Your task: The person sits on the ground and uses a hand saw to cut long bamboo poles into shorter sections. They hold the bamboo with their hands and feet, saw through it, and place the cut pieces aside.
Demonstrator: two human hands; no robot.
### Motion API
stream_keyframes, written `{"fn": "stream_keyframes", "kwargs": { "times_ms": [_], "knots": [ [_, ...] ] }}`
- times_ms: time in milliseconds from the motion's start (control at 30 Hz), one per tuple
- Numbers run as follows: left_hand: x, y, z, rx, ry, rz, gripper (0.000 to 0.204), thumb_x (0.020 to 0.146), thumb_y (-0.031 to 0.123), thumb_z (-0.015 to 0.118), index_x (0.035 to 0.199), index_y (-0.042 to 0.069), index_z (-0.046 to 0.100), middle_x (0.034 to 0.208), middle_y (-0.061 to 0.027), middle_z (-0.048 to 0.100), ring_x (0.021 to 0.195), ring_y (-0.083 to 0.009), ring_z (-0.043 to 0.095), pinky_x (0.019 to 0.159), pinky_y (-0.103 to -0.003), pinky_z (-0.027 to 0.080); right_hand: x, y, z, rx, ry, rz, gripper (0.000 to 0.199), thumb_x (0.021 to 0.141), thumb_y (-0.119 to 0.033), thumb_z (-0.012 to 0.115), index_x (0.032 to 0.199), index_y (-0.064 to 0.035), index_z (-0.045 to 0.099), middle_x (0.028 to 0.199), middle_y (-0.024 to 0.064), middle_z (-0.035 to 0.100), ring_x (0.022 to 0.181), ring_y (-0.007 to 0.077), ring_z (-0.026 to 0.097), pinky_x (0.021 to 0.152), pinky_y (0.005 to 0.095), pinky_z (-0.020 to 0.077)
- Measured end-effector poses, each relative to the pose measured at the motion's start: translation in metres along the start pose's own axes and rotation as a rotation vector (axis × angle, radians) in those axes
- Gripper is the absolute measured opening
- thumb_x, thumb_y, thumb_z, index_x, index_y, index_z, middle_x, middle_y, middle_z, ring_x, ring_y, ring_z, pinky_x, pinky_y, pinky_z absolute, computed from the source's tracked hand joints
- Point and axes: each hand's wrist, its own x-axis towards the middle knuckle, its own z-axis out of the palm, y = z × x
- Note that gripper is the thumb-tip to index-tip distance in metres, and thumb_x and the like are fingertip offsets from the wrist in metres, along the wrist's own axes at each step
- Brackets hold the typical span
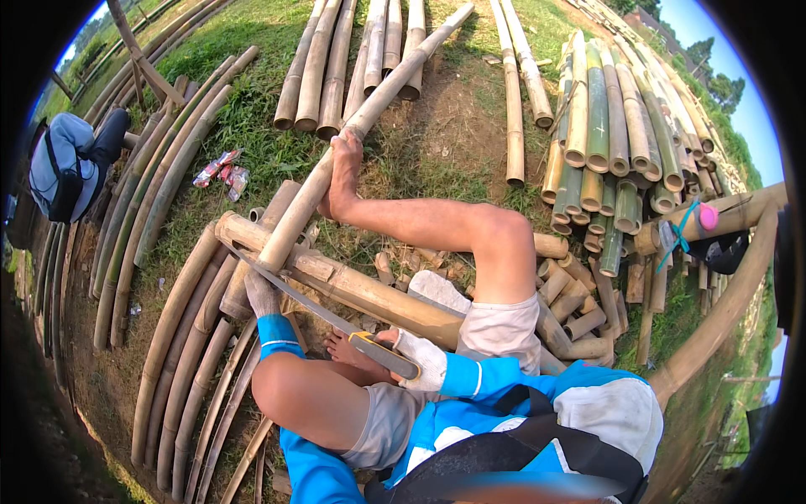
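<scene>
My right hand (420, 359), in a white work glove, is closed round the yellow-and-black handle of a handsaw (309, 304). Its long blade slants up to the left and lies across a bamboo pole (306, 197). Beside the blade, on the near end of that pole, rests my left hand (263, 294) in a greyish glove; it appears wrapped round the pole, with its fingertips hidden. My bare foot (342, 172) presses on the pole further up. Under the pole runs a thick bamboo crossbeam (378, 307).
Bamboo poles lie in rows at the left (180, 353) and far side (336, 67). A stack of green and tan poles (617, 143) stands at the right, with short bamboo offcuts (579, 311) nearer me. Another person (71, 160) is at far left. Red-and-white litter (225, 174) lies on the grass.
</scene>
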Motion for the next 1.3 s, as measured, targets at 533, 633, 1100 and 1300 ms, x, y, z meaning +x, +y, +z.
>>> {"fn": "stream_keyframes", "kwargs": {
  "times_ms": [533, 633, 1100, 1300],
  "knots": [
    [0.003, -0.015, -0.007, -0.02, 0.003, 0.063, 0.044, 0.112, 0.041, 0.045, 0.107, 0.001, 0.06, 0.093, -0.0165, 0.069, 0.082, -0.0252, 0.07, 0.068, -0.037, 0.056, 0.14, 0.004, 0.047, 0.109, -0.045, 0.109, 0.065, 0.082, -0.015, 0.076, 0.141, -0.0078, 0.048, 0.124, 0.0226, 0.062, 0.11, 0.0367, 0.066, 0.094, 0.0424, 0.0542],
    [0.01, -0.017, -0.007, -0.024, -0.001, 0.077, 0.044, 0.112, 0.042, 0.045, 0.107, 0.001, 0.06, 0.093, -0.0164, 0.069, 0.082, -0.025, 0.07, 0.068, -0.037, 0.056, 0.018, -0.015, -0.007, -0.085, -0.038, 0.125, 0.076, 0.079, -0.015, 0.078, 0.147, -0.0105, 0.045, 0.123, 0.0144, 0.065, 0.102, 0.0317, 0.069, 0.09, 0.0408, 0.056],
    [0.003, -0.019, -0.014, -0.018, 0.019, 0.115, 0.045, 0.112, 0.042, 0.045, 0.107, 0.001, 0.061, 0.093, -0.0161, 0.069, 0.081, -0.0244, 0.07, 0.067, -0.037, 0.056, 0.207, 0.006, 0.08, 0.143, 0.011, 0.032, 0.062, 0.082, -0.009, 0.076, 0.137, -0.0064, 0.049, 0.116, 0.0162, 0.063, 0.103, 0.0307, 0.066, 0.088, 0.0391, 0.0558],
    [0.014, -0.028, -0.013, -0.018, 0.017, 0.117, 0.045, 0.112, 0.042, 0.045, 0.108, 0.001, 0.062, 0.093, -0.0159, 0.069, 0.08, -0.0242, 0.07, 0.066, -0.037, 0.056, -0.004, 0.043, -0.008, 0.103, -0.161, 0.114, 0.063, 0.082, -0.01, 0.074, 0.14, -0.0039, 0.051, 0.113, 0.0139, 0.066, 0.103, 0.0266, 0.068, 0.091, 0.0377, 0.0551]
  ]
}}
